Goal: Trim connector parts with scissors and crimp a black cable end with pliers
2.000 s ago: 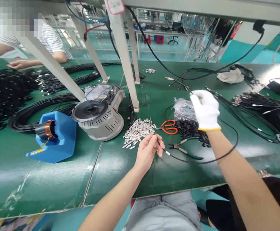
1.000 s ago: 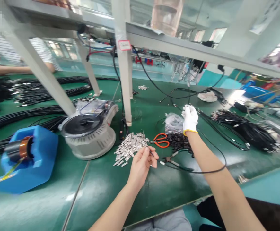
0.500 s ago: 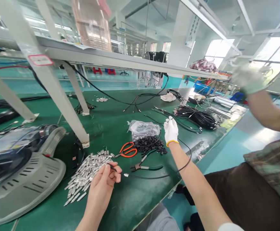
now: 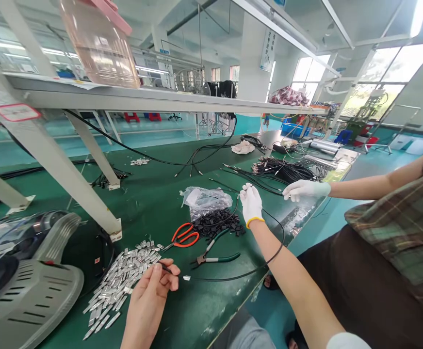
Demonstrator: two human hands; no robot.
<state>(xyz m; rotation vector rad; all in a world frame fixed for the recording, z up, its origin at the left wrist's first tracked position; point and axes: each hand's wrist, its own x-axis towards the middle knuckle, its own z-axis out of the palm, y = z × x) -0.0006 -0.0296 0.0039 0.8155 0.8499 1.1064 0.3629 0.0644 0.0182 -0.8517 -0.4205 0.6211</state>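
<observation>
My bare left hand point(image 4: 151, 295) pinches the end of a thin black cable point(image 4: 229, 279) low over the green table. Just outside its fingers, a small silver metal piece point(image 4: 187, 278) sits on the cable. From there the cable loops right and passes over my right forearm, back toward my right hand point(image 4: 251, 203). That hand wears a white glove with a yellow cuff, and its fingertips are closed, apparently around a stretch of cable. Flat silver metal parts point(image 4: 124, 274) lie heaped beside my left hand.
Orange-handled scissors point(image 4: 185, 236), green-handled cutters point(image 4: 215, 254), black plastic pieces point(image 4: 217, 223) and a clear bag point(image 4: 207, 198) lie between my hands. A co-worker's gloved hand point(image 4: 304, 190) is at the right, near bundled black cables point(image 4: 287, 169). A grey machine point(image 4: 33, 300) and shelf post point(image 4: 73, 169) stand left.
The co-worker's gloved hand has come down from the air to the table. The view has shifted, so the scene sits further left. Both my hands keep their grips.
</observation>
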